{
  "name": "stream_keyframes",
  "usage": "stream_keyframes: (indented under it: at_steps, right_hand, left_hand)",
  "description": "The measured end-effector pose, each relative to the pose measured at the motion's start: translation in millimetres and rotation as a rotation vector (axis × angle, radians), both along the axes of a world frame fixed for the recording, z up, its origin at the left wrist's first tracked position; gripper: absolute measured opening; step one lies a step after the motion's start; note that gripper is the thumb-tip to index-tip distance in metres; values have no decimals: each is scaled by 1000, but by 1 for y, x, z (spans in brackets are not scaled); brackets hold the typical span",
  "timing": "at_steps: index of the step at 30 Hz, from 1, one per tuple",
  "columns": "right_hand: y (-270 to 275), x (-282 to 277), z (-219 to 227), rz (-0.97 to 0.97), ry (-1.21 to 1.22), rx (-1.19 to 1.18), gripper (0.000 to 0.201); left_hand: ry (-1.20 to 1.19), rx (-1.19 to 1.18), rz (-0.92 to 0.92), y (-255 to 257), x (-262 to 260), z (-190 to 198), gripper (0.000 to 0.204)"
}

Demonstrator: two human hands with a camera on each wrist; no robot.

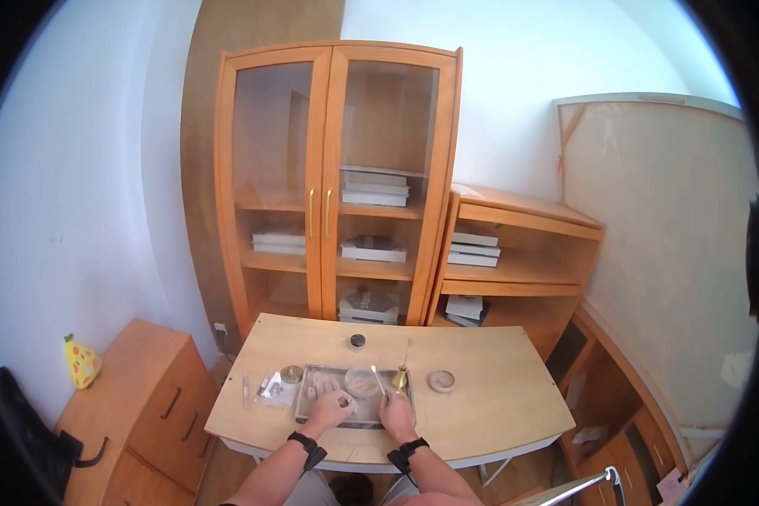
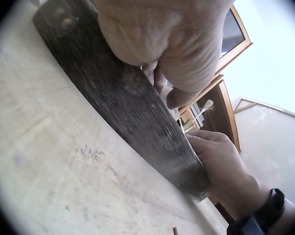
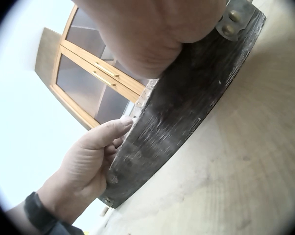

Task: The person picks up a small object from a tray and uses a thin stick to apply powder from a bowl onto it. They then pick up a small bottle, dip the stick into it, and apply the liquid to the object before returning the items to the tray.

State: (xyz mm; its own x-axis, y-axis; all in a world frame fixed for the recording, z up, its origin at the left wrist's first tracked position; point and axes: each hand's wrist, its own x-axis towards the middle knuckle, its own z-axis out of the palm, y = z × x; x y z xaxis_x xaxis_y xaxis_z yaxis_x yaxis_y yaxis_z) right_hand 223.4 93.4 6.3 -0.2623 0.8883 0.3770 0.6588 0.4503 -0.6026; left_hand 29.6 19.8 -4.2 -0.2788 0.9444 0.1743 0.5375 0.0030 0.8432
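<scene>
A dark wooden tray (image 1: 312,415) with metal corners stands near the table's front edge. My left hand (image 1: 331,410) is over its front left part, fingers and thumb curled round a small roundish object (image 1: 344,403) that the fingers mostly hide; I cannot tell its kind. My right hand (image 1: 398,414) is at the tray's right end, pinching a thin stick-handled brush (image 1: 379,379) with pale bristles (image 2: 207,105) pointing up. A clear round dish (image 1: 362,382) and several small pale pieces (image 1: 316,385) lie in the tray. Beside the right hand stands a brass vase (image 1: 401,378) with thin tools in it.
Left of the tray are a round brass container (image 1: 292,374), a small paper packet (image 1: 275,389) and a clear tube (image 1: 245,390). A black-lidded jar (image 1: 357,341) stands behind it, a round tin (image 1: 441,381) to its right. Glass-door cabinets (image 1: 337,169) rise behind the table (image 1: 497,396).
</scene>
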Motion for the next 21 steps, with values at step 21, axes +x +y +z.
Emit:
stream_keyframes:
  at_steps: [21]
  right_hand:
    - [21,2,-20,81,560,-81,22]
  left_hand:
    - [71,16,-1,-1,3,4,27]
